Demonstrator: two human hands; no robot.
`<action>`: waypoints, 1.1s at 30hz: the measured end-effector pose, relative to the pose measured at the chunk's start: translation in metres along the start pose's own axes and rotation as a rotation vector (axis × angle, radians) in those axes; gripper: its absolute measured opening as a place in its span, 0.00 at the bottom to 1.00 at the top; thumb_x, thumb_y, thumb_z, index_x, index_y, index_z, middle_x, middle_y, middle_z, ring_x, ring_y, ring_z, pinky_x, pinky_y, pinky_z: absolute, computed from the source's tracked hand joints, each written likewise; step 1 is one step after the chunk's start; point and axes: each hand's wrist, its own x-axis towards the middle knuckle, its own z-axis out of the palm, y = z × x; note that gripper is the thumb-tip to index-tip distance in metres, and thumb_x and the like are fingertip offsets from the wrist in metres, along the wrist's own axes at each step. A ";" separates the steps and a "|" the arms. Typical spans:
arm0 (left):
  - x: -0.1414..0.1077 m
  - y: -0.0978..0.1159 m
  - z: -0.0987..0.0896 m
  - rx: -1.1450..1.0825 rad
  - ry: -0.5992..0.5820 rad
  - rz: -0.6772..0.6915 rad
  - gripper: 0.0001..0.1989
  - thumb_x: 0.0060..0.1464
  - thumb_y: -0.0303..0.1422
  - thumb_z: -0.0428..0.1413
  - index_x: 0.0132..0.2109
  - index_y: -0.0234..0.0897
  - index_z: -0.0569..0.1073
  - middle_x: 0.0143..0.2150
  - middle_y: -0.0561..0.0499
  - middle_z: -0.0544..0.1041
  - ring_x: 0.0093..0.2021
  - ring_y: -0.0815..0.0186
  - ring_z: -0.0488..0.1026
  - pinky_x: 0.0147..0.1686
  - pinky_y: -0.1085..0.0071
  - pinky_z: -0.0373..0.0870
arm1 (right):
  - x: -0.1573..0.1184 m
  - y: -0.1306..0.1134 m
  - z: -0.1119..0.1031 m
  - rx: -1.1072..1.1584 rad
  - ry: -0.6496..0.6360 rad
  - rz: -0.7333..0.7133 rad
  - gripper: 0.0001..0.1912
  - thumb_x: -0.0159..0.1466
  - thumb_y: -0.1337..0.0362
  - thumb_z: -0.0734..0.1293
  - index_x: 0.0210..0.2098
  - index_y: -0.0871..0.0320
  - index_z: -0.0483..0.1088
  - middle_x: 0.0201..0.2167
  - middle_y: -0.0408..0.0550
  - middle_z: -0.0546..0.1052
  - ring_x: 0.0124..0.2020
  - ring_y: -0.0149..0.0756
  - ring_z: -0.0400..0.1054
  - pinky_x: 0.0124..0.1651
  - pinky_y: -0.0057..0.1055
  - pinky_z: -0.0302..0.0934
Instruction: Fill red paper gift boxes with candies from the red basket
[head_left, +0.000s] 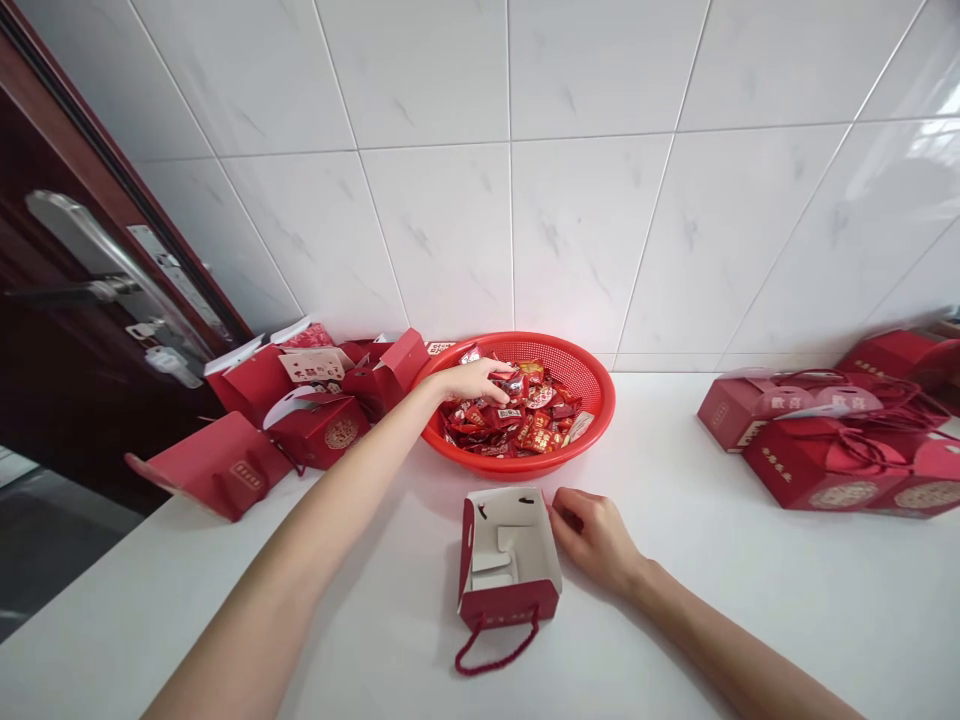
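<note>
My left hand (474, 380) reaches into a red plastic basket (596, 425) heaped with wrapped candies (541, 438). Its thumb and fingers are closed around a shiny red wrapped candy (516, 386) on top of the heap. In front of the basket stands a red gift box (510, 605), open at the top, its white inside showing and no candy visible in it. A dark red cord handle (499, 668) hangs from its near side. My right hand (596, 535), curled, rests on the table against the box's right wall; its fingertips are partly hidden at the box edge.
Several red boxes with raised flaps (319, 425) stand at the left, near a dark door with a metal handle (105, 240). At the right are several closed red boxes (817, 465) with cord handles. A tiled wall (570, 230) rises behind the white table (660, 640).
</note>
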 end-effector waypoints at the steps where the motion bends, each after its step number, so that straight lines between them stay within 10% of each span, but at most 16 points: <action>1: -0.001 0.000 0.000 -0.108 0.004 0.018 0.39 0.44 0.32 0.67 0.65 0.37 0.70 0.57 0.42 0.79 0.48 0.54 0.81 0.48 0.65 0.76 | 0.002 -0.003 -0.005 0.042 0.076 -0.047 0.17 0.69 0.66 0.59 0.23 0.53 0.53 0.18 0.39 0.64 0.19 0.29 0.52 0.24 0.28 0.49; 5: -0.001 0.004 0.005 -0.344 0.030 0.134 0.37 0.37 0.29 0.72 0.58 0.36 0.76 0.61 0.41 0.77 0.56 0.52 0.77 0.55 0.61 0.74 | 0.030 -0.015 -0.039 0.066 0.342 -0.225 0.10 0.69 0.68 0.61 0.30 0.53 0.64 0.22 0.42 0.69 0.23 0.32 0.62 0.28 0.30 0.58; 8: 0.000 0.008 0.010 -0.425 0.036 0.198 0.33 0.35 0.27 0.73 0.54 0.37 0.79 0.58 0.44 0.79 0.58 0.52 0.76 0.58 0.60 0.73 | 0.070 -0.015 -0.062 0.015 0.407 -0.094 0.03 0.67 0.65 0.63 0.41 0.53 0.68 0.37 0.50 0.78 0.34 0.38 0.71 0.38 0.36 0.66; 15: -0.001 0.010 0.016 -0.601 -0.003 0.132 0.21 0.41 0.27 0.70 0.46 0.35 0.78 0.37 0.51 0.82 0.38 0.63 0.80 0.45 0.65 0.76 | 0.152 -0.001 -0.060 0.285 -0.041 0.223 0.19 0.59 0.62 0.73 0.50 0.56 0.70 0.43 0.52 0.81 0.38 0.41 0.77 0.41 0.37 0.69; 21: 0.000 0.005 0.018 -0.720 -0.016 0.107 0.12 0.49 0.33 0.67 0.41 0.38 0.77 0.36 0.53 0.79 0.39 0.63 0.78 0.38 0.69 0.74 | 0.168 -0.002 -0.045 0.434 -0.023 0.246 0.07 0.59 0.66 0.71 0.37 0.56 0.70 0.20 0.40 0.77 0.25 0.37 0.74 0.32 0.32 0.64; 28: 0.008 0.000 0.019 -0.583 -0.005 0.150 0.12 0.59 0.40 0.61 0.43 0.36 0.79 0.41 0.47 0.82 0.40 0.61 0.80 0.39 0.68 0.76 | 0.165 0.000 -0.043 0.372 0.128 0.213 0.08 0.54 0.64 0.71 0.32 0.54 0.68 0.21 0.38 0.73 0.24 0.35 0.70 0.29 0.31 0.60; 33: 0.007 -0.013 0.000 0.024 0.014 0.055 0.15 0.61 0.37 0.53 0.49 0.34 0.78 0.46 0.45 0.84 0.44 0.61 0.80 0.45 0.70 0.74 | 0.164 0.004 -0.047 0.417 0.256 0.290 0.13 0.51 0.60 0.71 0.36 0.56 0.72 0.26 0.43 0.75 0.28 0.36 0.68 0.30 0.32 0.61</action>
